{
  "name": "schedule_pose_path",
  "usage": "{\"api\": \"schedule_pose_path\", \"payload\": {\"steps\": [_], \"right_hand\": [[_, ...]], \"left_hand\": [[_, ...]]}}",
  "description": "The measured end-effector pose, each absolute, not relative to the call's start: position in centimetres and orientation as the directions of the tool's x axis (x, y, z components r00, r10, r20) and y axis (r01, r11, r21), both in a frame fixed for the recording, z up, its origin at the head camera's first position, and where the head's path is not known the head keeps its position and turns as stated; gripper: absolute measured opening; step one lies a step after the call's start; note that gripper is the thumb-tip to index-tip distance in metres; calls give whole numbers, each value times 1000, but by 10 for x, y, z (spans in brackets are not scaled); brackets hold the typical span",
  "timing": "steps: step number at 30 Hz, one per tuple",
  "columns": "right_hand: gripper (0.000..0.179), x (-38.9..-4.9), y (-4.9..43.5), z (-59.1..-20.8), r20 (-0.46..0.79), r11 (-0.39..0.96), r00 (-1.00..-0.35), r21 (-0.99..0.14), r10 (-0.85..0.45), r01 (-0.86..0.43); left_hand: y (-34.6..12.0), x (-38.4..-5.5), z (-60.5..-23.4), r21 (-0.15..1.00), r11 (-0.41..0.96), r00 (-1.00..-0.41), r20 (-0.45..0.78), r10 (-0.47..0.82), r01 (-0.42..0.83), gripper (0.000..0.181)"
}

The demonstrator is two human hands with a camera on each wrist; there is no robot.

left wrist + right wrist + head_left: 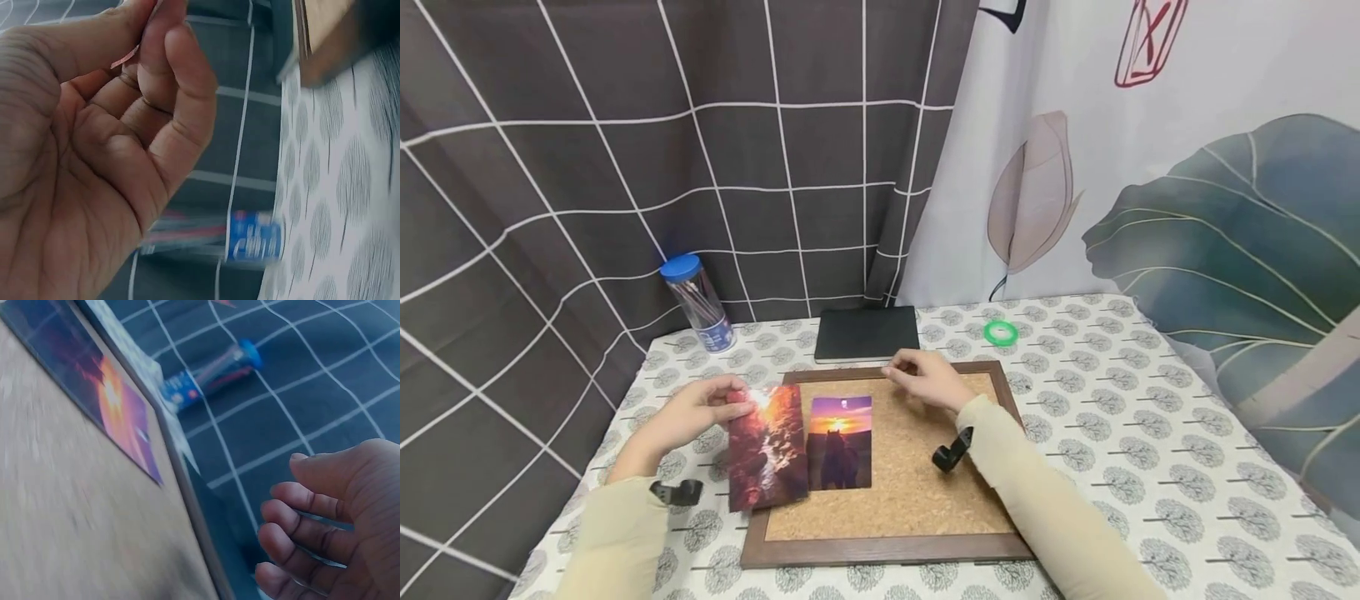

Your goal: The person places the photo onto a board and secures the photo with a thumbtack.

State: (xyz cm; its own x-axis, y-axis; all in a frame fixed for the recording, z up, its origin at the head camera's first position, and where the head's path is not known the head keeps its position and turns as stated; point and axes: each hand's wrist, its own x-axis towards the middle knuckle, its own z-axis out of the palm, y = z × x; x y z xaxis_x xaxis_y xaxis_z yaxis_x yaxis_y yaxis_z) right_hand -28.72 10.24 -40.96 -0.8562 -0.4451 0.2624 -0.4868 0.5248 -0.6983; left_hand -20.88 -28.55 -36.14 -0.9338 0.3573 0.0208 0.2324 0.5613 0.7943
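My left hand (pixel 700 406) pinches a red photo print (pixel 767 454) by its upper left edge, between thumb and fingers. The print shows a sunlit rocky stream and overlaps the left side of a wood-framed cork board (pixel 940 500). Beside it on the cork lies a second photo (pixel 841 442), a purple sunset with a dark horse and a small pale spot near its top edge. Over the board's upper right part hovers my right hand (pixel 931 379), its fingers loosely bent. In the right wrist view, nothing shows between those fingertips (pixel 278 531).
Behind the board lies a black notebook (pixel 867 333). A clear jar (pixel 700 304) with a blue lid and thin sticks inside stands at the back left. Towards the back right is a green tape roll (pixel 1001 333). Curtains hang along the table's far edge.
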Motion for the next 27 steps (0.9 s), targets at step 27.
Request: {"api": "schedule_pose_path", "payload": {"steps": [27], "right_hand": [[32,-278,328,-472,210,662,-960,-695,-188,-282]], "left_hand": [[-79,-274,-422,689,620,-882,58,468,374,27]]}}
